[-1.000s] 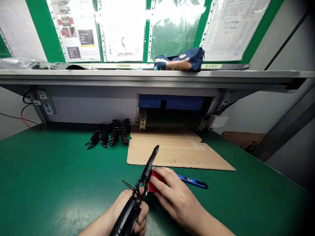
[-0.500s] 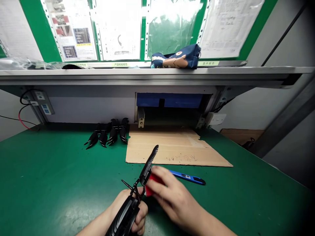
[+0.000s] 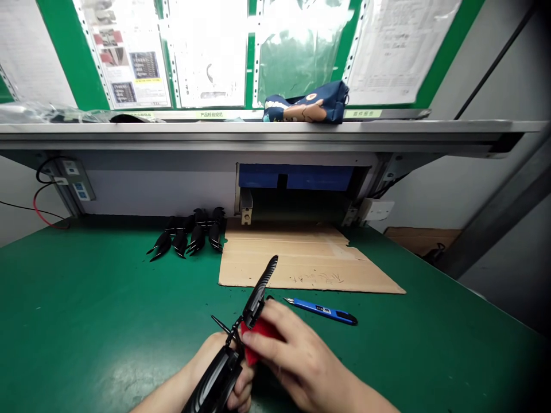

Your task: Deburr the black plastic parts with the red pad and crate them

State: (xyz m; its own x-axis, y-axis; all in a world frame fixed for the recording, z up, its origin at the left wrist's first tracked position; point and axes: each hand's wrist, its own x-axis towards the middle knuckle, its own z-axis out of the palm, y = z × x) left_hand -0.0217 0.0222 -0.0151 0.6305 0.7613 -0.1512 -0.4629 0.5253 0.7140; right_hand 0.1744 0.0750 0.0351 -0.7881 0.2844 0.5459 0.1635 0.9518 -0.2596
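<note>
A long black plastic part with a thin ribbed upper piece slants up from the bottom centre. My left hand is wrapped round its lower body from behind. In my right hand is a red object, held against the narrow joint in the middle of the black part. The fingers cover much of the red object, so its full shape is hidden. A blue utility knife lies on the green table just beyond my right hand, its blade tip showing.
A flat cardboard sheet lies on the green table beyond my hands. Several glossy black parts rest at the back left. Above is a shelf with a dark blue pouch.
My right hand and the red object have moved slightly left and down, against the black part's joint. The knife's blade tip is now uncovered. The view has shifted slightly.
</note>
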